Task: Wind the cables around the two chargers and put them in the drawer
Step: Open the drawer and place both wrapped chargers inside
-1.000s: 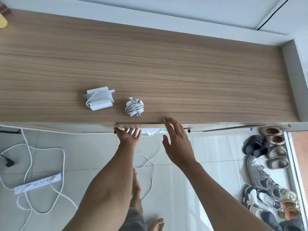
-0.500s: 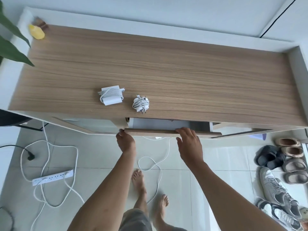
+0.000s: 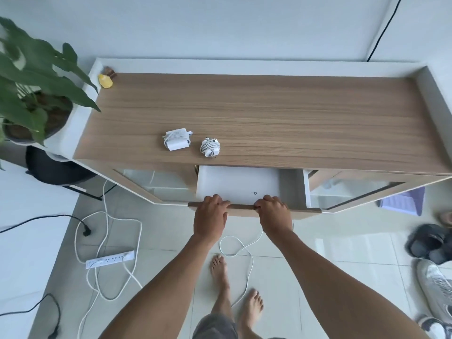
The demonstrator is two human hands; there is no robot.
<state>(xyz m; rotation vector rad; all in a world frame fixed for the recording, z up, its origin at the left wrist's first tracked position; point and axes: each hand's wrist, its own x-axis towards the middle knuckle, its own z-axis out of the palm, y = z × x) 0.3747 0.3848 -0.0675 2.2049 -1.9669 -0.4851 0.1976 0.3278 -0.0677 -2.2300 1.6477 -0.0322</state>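
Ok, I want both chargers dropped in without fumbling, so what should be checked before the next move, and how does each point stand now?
1. Drawer pulled out far enough to take a charger: ok, its white floor shows.
2. Drawer floor free: ok, except a tiny dark item near the front.
3. Larger charger wound: ok, cable wrapped around it, lying on the cabinet top.
4. Smaller charger wound: ok, bundled tight beside the larger one, apart from it.
5. A hand free to pick up: not ok, left hand and right hand both grip the drawer front.
6. Loose cable ends that could snag: cannot tell.
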